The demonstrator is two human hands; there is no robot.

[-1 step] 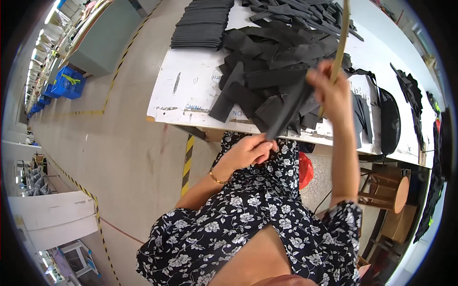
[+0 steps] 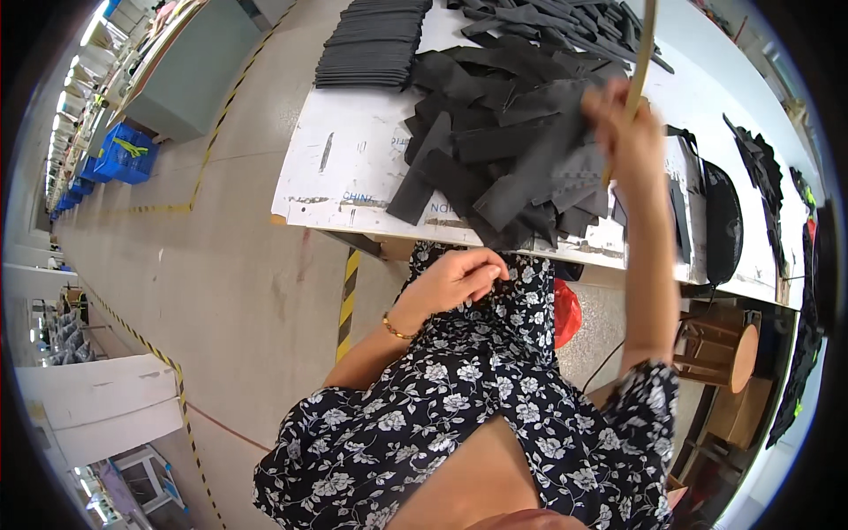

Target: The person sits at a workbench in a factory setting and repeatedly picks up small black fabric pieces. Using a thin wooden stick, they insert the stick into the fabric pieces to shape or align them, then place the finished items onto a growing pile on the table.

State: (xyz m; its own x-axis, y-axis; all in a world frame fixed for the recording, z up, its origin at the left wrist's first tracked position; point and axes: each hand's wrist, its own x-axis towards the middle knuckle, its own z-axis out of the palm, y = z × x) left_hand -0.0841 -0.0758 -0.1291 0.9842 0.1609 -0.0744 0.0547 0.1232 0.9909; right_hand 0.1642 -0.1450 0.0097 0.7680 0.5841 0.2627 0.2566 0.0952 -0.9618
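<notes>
My left hand (image 2: 464, 278) is curled in front of the table's near edge, above the flowered clothing, with no strip showing in it. Over the pile, my right hand (image 2: 627, 128) is closed round a thin, pale wooden stick (image 2: 643, 71) that stands steeply. From its fingertips a blurred black fabric strip (image 2: 534, 181) slants toward the lower left; whether the fingertips still grip it I cannot tell. Beneath lies a loose heap of black fabric strips (image 2: 468, 84), some hanging toward the table's front edge.
A neat stack of black strips (image 2: 371, 44) sits at the white table's (image 2: 309, 168) far left; more strips (image 2: 565, 22) lie behind the heap. At the right are a black mesh pouch (image 2: 723, 225) and a wooden stool (image 2: 742, 358). A red bag (image 2: 565, 316) shows below the table.
My left hand has let go of the black strip's near end. My right hand has moved up and to the right with the stick, and the strip has swung away from the left hand.
</notes>
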